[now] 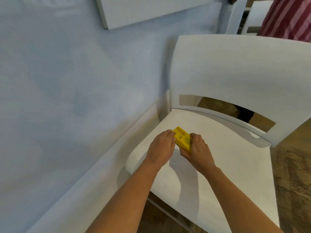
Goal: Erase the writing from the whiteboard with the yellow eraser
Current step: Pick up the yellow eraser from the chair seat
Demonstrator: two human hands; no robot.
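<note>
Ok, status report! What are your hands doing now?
Left hand and right hand both gripping yellow eraser. Over white chair. Whiteboard up left, nothing blocking.

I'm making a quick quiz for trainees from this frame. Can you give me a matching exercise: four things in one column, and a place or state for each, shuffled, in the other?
Things:
1. eraser
2. whiteboard
3. chair
4. striped cloth

Places or states:
A. top right corner of the view
B. held between the left hand and right hand, over the seat
C. on the blue wall, upper part of the view
D. white, standing beside the wall

Pairs: 1-B, 2-C, 3-D, 4-A
</note>
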